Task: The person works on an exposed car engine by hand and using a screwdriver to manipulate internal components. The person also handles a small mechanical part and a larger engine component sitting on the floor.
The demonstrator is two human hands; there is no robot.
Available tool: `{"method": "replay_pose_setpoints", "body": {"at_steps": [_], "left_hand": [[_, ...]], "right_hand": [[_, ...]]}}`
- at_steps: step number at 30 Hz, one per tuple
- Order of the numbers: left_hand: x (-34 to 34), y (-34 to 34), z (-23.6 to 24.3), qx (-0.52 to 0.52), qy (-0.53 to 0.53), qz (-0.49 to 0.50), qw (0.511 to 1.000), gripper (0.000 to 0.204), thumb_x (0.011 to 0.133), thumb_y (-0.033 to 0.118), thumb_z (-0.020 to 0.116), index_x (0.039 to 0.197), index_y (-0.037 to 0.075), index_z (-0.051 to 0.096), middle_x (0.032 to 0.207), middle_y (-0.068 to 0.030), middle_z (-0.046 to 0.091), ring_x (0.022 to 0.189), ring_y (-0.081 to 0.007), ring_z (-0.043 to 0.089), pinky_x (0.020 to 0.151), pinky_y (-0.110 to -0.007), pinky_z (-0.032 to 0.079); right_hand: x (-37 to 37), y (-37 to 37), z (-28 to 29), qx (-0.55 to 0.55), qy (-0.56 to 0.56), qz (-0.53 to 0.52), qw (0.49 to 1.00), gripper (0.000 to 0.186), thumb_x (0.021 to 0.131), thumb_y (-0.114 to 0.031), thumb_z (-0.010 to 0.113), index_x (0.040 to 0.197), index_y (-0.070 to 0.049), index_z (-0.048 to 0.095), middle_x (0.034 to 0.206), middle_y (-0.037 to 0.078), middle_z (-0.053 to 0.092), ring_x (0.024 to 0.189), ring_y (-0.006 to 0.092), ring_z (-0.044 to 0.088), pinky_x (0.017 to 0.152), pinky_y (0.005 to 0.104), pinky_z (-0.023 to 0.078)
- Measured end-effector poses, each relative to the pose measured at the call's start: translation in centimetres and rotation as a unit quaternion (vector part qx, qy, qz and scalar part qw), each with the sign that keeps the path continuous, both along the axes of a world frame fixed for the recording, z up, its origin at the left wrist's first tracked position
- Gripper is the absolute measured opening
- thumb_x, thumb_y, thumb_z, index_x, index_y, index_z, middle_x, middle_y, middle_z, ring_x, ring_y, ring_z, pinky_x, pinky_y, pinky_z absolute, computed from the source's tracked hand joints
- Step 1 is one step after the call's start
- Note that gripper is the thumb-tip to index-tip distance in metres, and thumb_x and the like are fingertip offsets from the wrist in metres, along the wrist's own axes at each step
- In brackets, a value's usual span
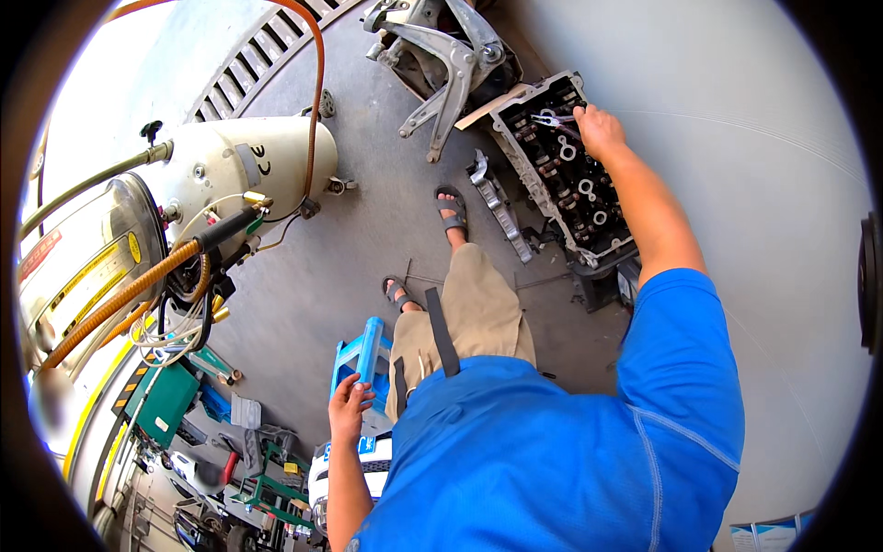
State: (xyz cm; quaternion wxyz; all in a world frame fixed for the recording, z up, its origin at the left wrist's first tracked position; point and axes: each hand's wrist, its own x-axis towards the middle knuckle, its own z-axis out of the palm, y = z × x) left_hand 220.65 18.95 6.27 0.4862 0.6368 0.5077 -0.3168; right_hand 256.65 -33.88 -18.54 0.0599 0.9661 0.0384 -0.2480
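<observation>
My right hand (601,134) is closed around a slim tool that looks like pliers (550,120). The tool's silvery jaws reach over the far end of an engine cylinder head (521,152), among its dark valve-train parts. Pale ring-shaped openings (587,189) run along the middle of the head. Low at my left side, my left hand (349,407) hangs with loosely curled, parted fingers, and nothing shows in it. Just beyond it stands a blue plastic stool (371,354); whether the fingertips touch it, I cannot tell.
A long metal casting (497,207) lies beside the cylinder head. Metal suspension arms (457,69) are piled beyond it. A white wheeled tank (276,166) with orange-brown hoses (120,304) fills the left. A pale wall (754,184) rises on the right; a floor grate (253,69) runs at far left.
</observation>
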Motion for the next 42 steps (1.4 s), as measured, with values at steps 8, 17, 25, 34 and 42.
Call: {"method": "replay_pose_setpoints", "body": {"at_steps": [8,17,25,34,42], "left_hand": [[2.6,-1.8,-1.0,0.003,0.001,-0.029,1.000,0.043,0.095,0.027,0.055,0.128,0.000,0.049,0.106,-0.0116,0.063,0.092,-0.0203,0.064,0.079,-0.032,0.051],[2.8,-3.2,-1.0,-0.005,0.000,-0.005,1.000,0.042,0.094,0.026,0.056,0.128,0.000,0.050,0.105,-0.0107,0.063,0.090,-0.0187,0.064,0.076,-0.030,0.051],[3.2,-3.9,-1.2,-0.015,-0.005,0.006,1.000,0.041,0.094,0.025,0.058,0.127,0.001,0.051,0.105,-0.0096,0.065,0.088,-0.0155,0.064,0.073,-0.027,0.051],[4.0,-4.2,-1.4,-0.011,-0.008,0.002,1.000,0.040,0.094,0.024,0.058,0.127,0.001,0.051,0.105,-0.0100,0.065,0.089,-0.0160,0.064,0.074,-0.028,0.050],[3.5,-4.0,-1.8,-0.013,-0.005,0.000,1.000,0.039,0.095,0.023,0.058,0.127,0.001,0.052,0.104,-0.0082,0.065,0.087,-0.0146,0.063,0.072,-0.027,0.050]], "right_hand": [[1.9,0.3,0.2,-0.046,-0.029,0.166,0.985,0.017,0.087,-0.010,0.052,0.104,-0.009,0.050,0.097,0.011,0.058,0.090,0.0276,0.062,0.070,0.0381,0.055],[2.5,0.3,1.1,-0.040,-0.051,0.218,0.974,0.022,0.084,-0.011,0.054,0.106,-0.011,0.051,0.096,0.008,0.057,0.087,0.0249,0.063,0.066,0.0366,0.056],[2.5,1.0,1.9,-0.060,-0.035,0.215,0.974,0.020,0.086,-0.012,0.052,0.107,-0.011,0.052,0.096,0.007,0.057,0.088,0.0242,0.063,0.067,0.0355,0.056],[2.4,0.9,1.4,-0.050,-0.071,0.218,0.972,0.016,0.086,-0.012,0.053,0.102,-0.010,0.053,0.091,0.008,0.058,0.083,0.0240,0.064,0.067,0.0352,0.056],[2.1,1.1,0.4,-0.057,-0.060,0.204,0.976,0.015,0.086,-0.012,0.054,0.101,-0.010,0.053,0.092,0.009,0.059,0.083,0.0243,0.065,0.068,0.0353,0.056]]}}
